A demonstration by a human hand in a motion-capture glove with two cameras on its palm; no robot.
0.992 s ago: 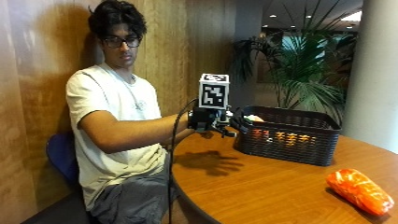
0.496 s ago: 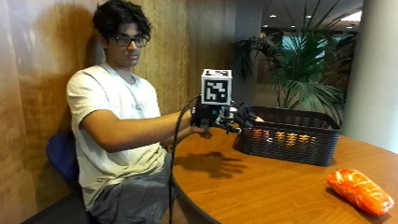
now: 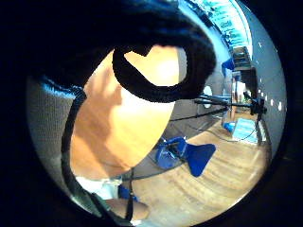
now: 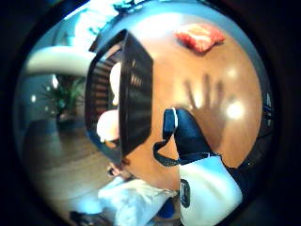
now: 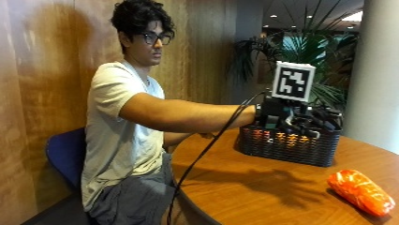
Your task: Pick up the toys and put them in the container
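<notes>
The grip [image 5: 298, 123] has advanced over the basket [image 5: 288, 145], orange toy [image 5: 361, 191] well apart.

No readable writing anywhere around me.
Nothing I can read on the basket [image 5: 290, 145], the orange toy [image 5: 361, 191], my shirt [image 5: 118, 136] or the table [image 5: 262, 187].

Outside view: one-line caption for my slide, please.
Seated person's gloved right hand hovers above the black basket; orange toy lies on the table.

The gloved right hand [image 5: 293, 119] has been carried further along the table [image 5: 249, 187], from beside the near end of the black basket [image 5: 290, 145] to above it.
</notes>
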